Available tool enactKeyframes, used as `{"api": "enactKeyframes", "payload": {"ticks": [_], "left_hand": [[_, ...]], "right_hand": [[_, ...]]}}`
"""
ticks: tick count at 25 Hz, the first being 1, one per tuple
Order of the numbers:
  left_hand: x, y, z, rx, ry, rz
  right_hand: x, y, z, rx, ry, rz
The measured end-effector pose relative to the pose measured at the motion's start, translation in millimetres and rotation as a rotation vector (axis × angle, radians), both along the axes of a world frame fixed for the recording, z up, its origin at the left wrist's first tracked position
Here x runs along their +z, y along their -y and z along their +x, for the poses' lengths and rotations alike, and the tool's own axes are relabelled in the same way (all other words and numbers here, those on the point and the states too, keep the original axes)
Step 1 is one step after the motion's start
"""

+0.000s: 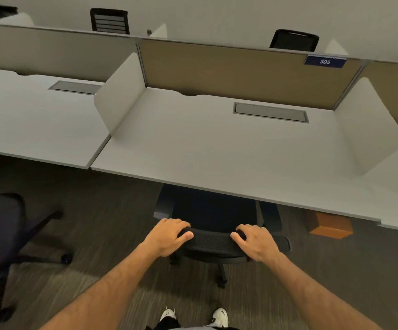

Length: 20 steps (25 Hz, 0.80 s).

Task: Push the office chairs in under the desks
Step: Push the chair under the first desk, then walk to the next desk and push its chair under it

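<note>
Chair at the desk

My left hand (169, 236) and right hand (255, 241) gripped the chair's (213, 241) back; its seat seemed partly under the desk (205, 148).

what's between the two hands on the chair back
Only the chair back's black mesh top edge spans from left hand to right hand; nothing else, in the head view.

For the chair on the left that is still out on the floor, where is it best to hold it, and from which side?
Probably by the top edge of the backrest, from behind, as both hands hold the chair at desk 305. The left chair is turned sideways to its desk and its backrest is mostly out of frame, so turn it first.
</note>
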<state>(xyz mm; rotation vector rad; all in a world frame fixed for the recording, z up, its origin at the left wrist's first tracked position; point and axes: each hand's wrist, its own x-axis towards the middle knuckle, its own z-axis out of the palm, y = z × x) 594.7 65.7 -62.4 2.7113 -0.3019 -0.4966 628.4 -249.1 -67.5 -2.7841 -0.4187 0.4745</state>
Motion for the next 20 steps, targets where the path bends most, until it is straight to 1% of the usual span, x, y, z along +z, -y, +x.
{"api": "enactKeyframes", "payload": {"ticks": [3,6,9,12,16,20], "left_hand": [[12.9,-24.2,-4.9,0.193,0.091,-0.070],[34.0,-54.2,-23.7,0.408,0.165,-0.140],[60.8,-89.2,-55.5,0.579,0.239,-0.134],[87.9,-125.1,-95.1,0.713,0.315,-0.085],[117.0,-171.9,-153.4,0.887,0.394,-0.043],[152.5,-231.2,-228.6,1.019,0.519,0.009]], "right_hand": [[18.6,-36.7,18.2,0.044,0.016,0.118],[42.5,-85.4,32.7,0.190,0.015,0.211],[67.3,-143.0,41.8,0.342,0.021,0.296],[90.8,-209.5,39.3,0.512,0.031,0.330],[120.8,-298.7,10.2,0.699,0.061,0.373],[156.7,-397.7,-47.5,0.912,0.106,0.420]]}}
